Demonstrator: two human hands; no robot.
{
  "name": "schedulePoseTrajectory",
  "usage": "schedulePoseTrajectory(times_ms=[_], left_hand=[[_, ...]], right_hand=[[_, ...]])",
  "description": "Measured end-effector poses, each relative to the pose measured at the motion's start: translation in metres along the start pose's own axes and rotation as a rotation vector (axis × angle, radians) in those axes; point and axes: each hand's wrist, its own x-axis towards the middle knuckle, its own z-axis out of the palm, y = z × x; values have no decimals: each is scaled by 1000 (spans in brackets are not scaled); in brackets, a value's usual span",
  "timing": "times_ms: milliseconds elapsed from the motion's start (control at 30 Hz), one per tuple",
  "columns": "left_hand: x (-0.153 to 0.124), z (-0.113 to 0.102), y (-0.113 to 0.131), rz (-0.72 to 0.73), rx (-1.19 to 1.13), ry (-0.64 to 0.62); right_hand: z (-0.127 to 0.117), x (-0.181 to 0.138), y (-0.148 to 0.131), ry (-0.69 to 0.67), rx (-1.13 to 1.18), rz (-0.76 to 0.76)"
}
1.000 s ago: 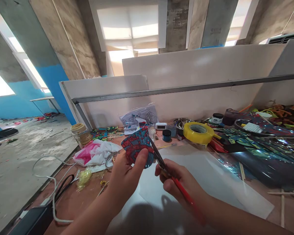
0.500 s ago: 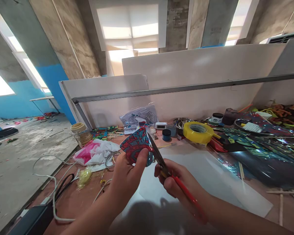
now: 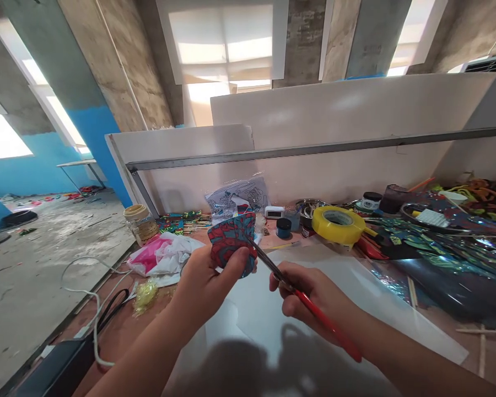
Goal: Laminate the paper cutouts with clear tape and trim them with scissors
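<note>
I find the red-and-blue patterned cut-out (image 3: 231, 242) held up above the white plastic sheet (image 3: 355, 292) on the workbench. The left hand (image 3: 204, 281) pinches it, thumb on its near face and fingers behind. The right hand (image 3: 310, 292) is closed round the red-handled metal scissors (image 3: 273, 267), whose blades, nearly together, meet the cut-out's right edge. Its lower rim looks already rounded. I judge the trimming well on — how much edge is left I cannot tell. A yellow tape roll (image 3: 338, 223) lies beyond.
</note>
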Motion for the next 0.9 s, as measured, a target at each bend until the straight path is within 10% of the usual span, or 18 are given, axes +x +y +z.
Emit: schedulePoseTrajectory(times_ms=[900], left_hand=[[0, 2, -2, -19, 20, -76]], right_hand=[[1, 0, 2, -48, 117, -35]])
